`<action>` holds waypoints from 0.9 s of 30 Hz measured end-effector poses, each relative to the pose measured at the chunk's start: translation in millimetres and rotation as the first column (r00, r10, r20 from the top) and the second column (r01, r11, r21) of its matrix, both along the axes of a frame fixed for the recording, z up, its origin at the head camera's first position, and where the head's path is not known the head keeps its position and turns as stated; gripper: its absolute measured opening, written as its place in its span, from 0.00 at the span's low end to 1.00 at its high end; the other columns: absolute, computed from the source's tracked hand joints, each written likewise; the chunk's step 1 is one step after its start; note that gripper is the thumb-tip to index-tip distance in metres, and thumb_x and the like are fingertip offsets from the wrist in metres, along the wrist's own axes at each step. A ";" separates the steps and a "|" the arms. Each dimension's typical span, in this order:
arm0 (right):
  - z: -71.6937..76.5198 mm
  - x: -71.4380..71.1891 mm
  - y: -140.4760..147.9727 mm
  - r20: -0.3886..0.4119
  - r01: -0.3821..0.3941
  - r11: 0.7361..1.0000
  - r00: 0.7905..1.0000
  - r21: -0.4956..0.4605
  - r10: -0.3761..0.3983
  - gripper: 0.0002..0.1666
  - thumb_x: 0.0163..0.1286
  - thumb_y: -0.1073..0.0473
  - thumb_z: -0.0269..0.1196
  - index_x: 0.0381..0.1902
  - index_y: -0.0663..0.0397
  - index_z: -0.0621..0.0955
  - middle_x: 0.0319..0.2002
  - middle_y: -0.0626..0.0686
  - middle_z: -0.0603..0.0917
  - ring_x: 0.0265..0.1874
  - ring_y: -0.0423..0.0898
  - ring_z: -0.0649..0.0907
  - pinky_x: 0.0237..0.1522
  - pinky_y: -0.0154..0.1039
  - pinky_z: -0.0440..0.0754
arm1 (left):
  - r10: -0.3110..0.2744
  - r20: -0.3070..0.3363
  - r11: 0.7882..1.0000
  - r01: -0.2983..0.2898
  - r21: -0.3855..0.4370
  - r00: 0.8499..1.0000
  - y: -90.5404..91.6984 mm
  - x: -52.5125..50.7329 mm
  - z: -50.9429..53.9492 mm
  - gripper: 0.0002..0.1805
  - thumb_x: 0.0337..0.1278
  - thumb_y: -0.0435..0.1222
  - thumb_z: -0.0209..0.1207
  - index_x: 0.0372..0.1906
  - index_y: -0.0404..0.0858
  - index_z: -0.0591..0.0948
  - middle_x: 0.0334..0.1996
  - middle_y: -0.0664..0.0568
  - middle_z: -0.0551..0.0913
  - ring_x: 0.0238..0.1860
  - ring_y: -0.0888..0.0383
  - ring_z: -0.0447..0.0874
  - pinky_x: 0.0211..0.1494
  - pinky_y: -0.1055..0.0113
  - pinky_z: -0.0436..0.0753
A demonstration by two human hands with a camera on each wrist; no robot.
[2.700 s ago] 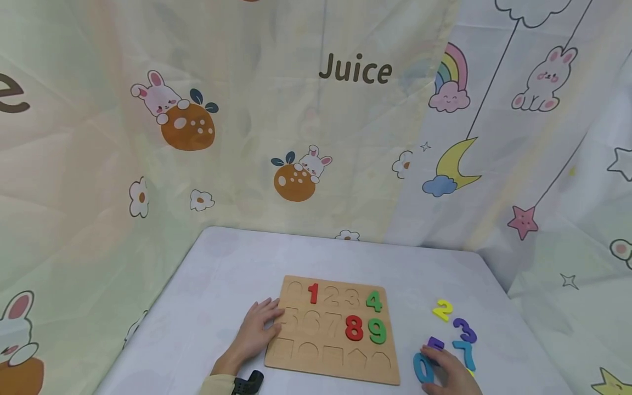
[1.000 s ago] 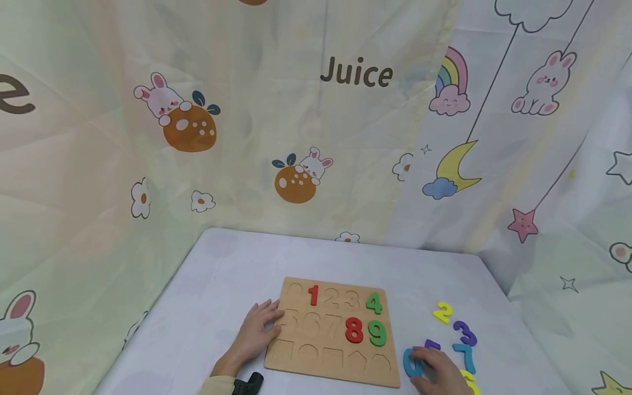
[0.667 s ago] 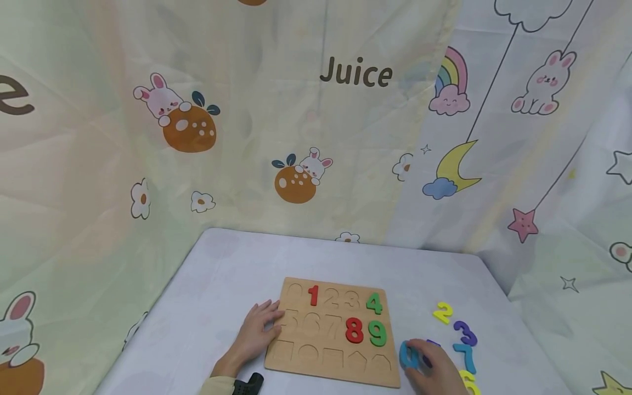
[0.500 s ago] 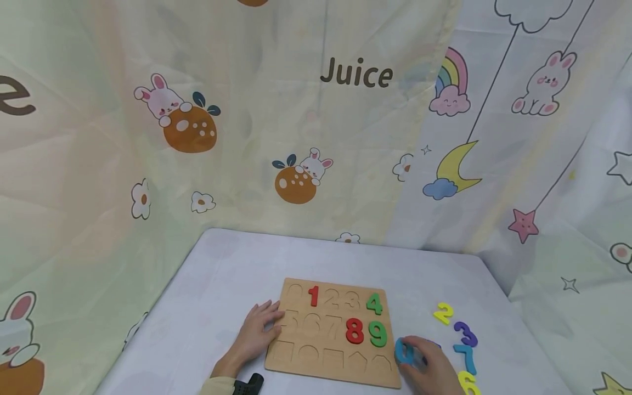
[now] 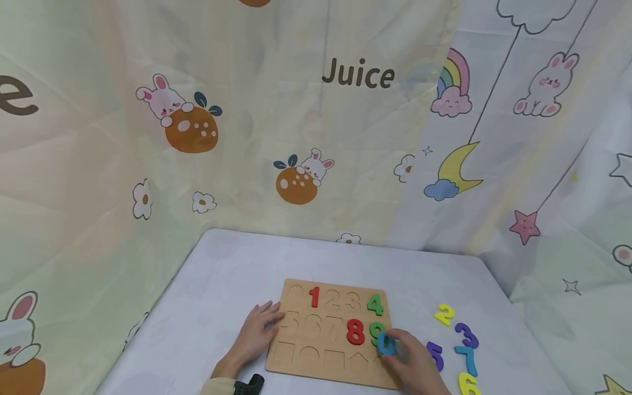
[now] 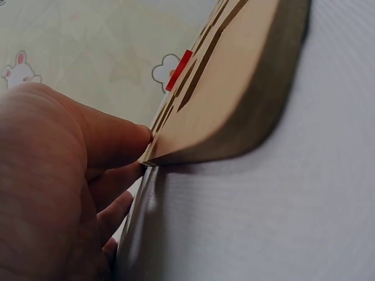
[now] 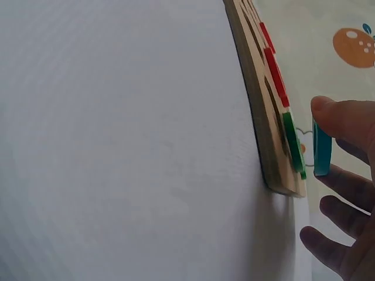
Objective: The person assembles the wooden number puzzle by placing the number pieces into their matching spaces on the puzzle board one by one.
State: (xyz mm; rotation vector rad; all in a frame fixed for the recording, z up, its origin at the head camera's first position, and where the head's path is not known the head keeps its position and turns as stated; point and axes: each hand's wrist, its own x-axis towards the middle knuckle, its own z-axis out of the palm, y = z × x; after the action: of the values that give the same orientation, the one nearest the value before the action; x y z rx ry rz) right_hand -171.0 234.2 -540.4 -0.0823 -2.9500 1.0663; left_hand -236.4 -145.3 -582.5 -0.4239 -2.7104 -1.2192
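Note:
In the head view, a wooden number board (image 5: 301, 359) lies on the table with red 1 (image 5: 314, 297), green 4 (image 5: 375, 305), red 8 (image 5: 355, 332) and green 9 (image 5: 377, 330) in its recesses. My left hand (image 5: 254, 336) lies at the board's left edge, its fingers fairly straight and thumb touching the edge (image 6: 146, 146). My right hand (image 5: 417, 362) pinches a blue number 0 (image 5: 386, 344) between thumb and fingers. In the head view this zero overlaps the lower part of the 9; the right wrist view shows the zero (image 7: 321, 149) raised off the board.
Loose numbers lie right of the board: yellow 2 (image 5: 444, 315), purple 3 (image 5: 466, 335), purple 5 (image 5: 435, 355), blue 7 (image 5: 466, 359) and yellow 6 (image 5: 467, 384). A white cloth covers the table (image 5: 232, 263). Printed curtains (image 5: 237, 109) hang behind it.
My right hand has carried the blue 0 leftward from among the loose numbers to over the board's right edge. The purple 5 is uncovered now. My left hand stays in place.

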 end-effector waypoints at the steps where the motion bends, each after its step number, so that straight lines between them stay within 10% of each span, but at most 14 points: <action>1: -0.8 -0.2 -1.0 -0.003 -0.005 1.000 1.000 -0.001 0.005 0.30 0.54 0.53 0.75 0.55 0.43 0.79 0.60 0.54 0.79 0.63 0.60 0.74 0.61 0.63 0.73 | -0.002 0.001 1.000 0.002 0.006 1.000 0.1 0.1 0.6 0.16 0.57 0.30 0.62 0.51 0.38 0.84 0.64 0.47 0.76 0.70 0.45 0.65 0.77 0.44 0.50; 27: -6.4 -4.4 -22.2 -0.120 -0.105 0.993 0.987 0.054 0.111 0.28 0.53 0.57 0.76 0.53 0.38 0.80 0.58 0.48 0.80 0.61 0.54 0.77 0.62 0.56 0.76 | 0.029 0.024 0.998 -0.030 0.055 0.999 -0.3 -1.0 0.2 0.14 0.55 0.30 0.63 0.49 0.37 0.85 0.61 0.48 0.79 0.69 0.46 0.67 0.77 0.48 0.51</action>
State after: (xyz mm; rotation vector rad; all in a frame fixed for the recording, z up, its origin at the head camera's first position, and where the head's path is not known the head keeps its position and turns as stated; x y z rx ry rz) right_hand -175.4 212.0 -546.9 0.1400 -2.8954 0.9733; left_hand -237.4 -145.6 -582.3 -0.3644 -2.6848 -1.2956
